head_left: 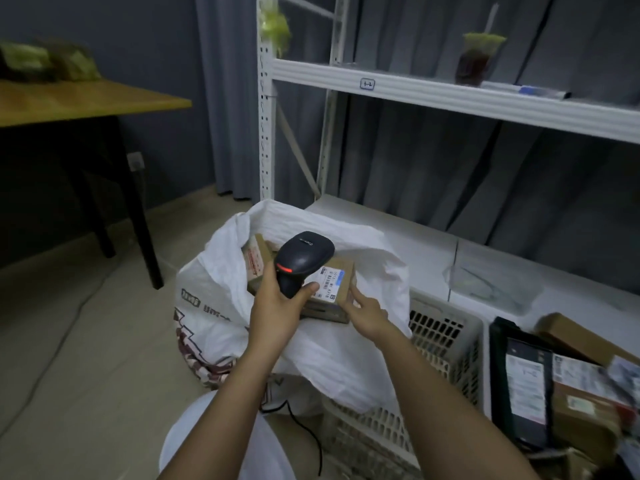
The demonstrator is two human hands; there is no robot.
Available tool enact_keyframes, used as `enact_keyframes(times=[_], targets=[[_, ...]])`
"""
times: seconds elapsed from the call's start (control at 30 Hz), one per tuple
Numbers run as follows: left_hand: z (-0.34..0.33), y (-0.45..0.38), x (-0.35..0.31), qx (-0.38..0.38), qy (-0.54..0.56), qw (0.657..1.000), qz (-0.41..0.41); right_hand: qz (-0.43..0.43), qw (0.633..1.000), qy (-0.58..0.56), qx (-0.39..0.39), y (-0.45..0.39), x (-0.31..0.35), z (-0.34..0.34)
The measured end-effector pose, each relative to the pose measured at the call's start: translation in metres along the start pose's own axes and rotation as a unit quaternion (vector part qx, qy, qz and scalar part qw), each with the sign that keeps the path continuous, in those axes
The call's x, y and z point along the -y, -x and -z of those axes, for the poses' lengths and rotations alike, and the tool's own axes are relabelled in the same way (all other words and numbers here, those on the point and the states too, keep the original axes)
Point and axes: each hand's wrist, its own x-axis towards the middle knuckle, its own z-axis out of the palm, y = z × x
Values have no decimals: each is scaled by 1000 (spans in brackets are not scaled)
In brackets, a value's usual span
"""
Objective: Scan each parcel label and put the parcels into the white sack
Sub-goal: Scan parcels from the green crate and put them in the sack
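- Parcel [332,289] — a small brown cardboard box with a white label [329,285] on its top face — is sitting at the mouth of the white sack [311,341], just above the sack's open rim.
- Left hand [277,306] is gripping the black scanner [302,261], fingers and thumb curled round its handle; the scanner head is hovering just over the parcel's left half, its red band glowing.
- Right hand [367,311] is steadying the parcel at its right edge, index finger stretched along the corner; whether the other fingers are curling under the box is hidden, so I cannot tell how firm the hold is.
- Doing this step well, in my judgement, is asking for the scanner head to be tilting toward the label with nothing covering the barcode — the left thumb is lying close beside the label's left margin and may be shading it.
- Keeping the label face level and still, and the right fingertips off the printed area, should be helping the read.
- Inside the sack, behind the parcel, another box [256,261] with red print is already lying.
- Right of the sack, a grey perforated crate [446,337] is standing, and beyond it more parcels [571,386] are waiting.
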Motion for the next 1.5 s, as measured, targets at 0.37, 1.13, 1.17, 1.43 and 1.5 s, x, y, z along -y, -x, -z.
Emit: enact_keyframes(times=[0.37,1.13,1.17,1.43,1.5], targets=[[-69,33,5,103,-21,994,17,3,927,-374,-16,53,-69,56],[-283,191,37,382,7,921,76,-251,933,150,-211,208,-384,112],[-285,195,40,385,1,919,81,-265,920,186,-219,208,-385,116],[-304,216,51,413,-32,906,87,-384,884,268,18,224,-424,134],[-305,220,52,416,-32,905,87,-356,886,299,0,226,-421,142]])
